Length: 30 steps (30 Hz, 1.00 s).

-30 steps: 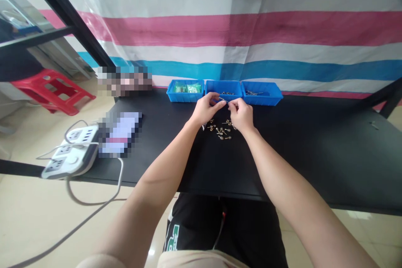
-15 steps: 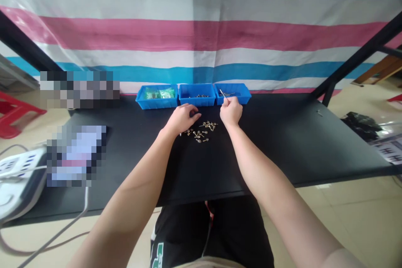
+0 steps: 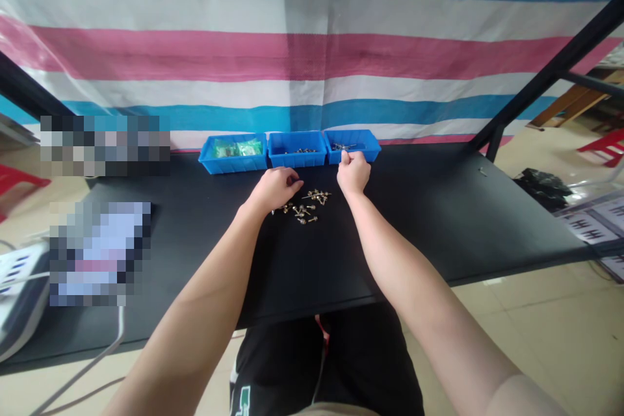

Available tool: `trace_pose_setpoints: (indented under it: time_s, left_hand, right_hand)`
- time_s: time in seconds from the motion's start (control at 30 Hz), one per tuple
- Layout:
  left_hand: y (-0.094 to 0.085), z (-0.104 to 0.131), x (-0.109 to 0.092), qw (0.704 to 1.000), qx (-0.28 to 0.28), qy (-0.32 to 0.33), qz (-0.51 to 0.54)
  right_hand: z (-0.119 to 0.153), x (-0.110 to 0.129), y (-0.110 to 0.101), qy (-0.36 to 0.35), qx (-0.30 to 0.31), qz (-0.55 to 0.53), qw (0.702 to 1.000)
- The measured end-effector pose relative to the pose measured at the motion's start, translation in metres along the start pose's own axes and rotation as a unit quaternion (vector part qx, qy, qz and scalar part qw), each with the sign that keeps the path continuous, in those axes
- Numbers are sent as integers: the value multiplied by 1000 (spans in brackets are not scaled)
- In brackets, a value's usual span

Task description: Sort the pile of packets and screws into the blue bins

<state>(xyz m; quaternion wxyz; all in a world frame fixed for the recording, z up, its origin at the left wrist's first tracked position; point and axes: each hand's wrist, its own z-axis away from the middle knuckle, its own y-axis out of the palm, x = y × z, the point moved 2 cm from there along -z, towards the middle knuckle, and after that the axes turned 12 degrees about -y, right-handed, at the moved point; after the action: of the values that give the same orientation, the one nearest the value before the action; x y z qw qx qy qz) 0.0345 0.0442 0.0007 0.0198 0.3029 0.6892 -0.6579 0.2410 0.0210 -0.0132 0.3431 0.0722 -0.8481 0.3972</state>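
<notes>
Backdrop sheet [image 3: 312,45] showing broad horizontal stripes: teal-blue, white, pink, white, teal-blue, white, pink at the base. Tabletop [image 3: 439,221] showing flat matte black. Three bins at the far edge all showing bright blue: left bin [image 3: 233,155] carrying green packets, middle bin [image 3: 297,149] and right bin [image 3: 351,146] carrying small metallic grey bits. Scattered screws [image 3: 307,205] near the hands glinting brass-gold and silver. Frame poles [image 3: 546,75] showing black. Stool [image 3: 602,143] at far right showing red. Shorts [image 3: 341,364] showing black, with a green-and-white mark on the left leg. Floor [image 3: 536,312] showing pale beige tile.
</notes>
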Motion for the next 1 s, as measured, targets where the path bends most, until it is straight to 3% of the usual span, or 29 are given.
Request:
trace_pose_setpoints:
  time_s: [0.23,0.37,0.5,0.67,0.77,1.0]
  left_hand:
    - [-1,4,0,998,1,-37,-47]
    - [-3,8,-3,994,9,-77,-83]
    - [-3,9,-1,991,19,-106,-85]
    - [-1,5,7,991,10,-129,-22]
    - [-3,2,10,988,-17,-146,41]
    - [-30,1,22,945,-161,-242,150]
  right_hand:
    - [6,7,3,-75,-1,-10,997]
    - [18,17,7,-187,51,-48,980]
    - [34,31,9,-318,171,-100,927]
    - [50,47,7,-478,251,-122,833]
    - [55,51,8,-499,282,-119,810]
    - [55,53,5,-476,313,-107,815]
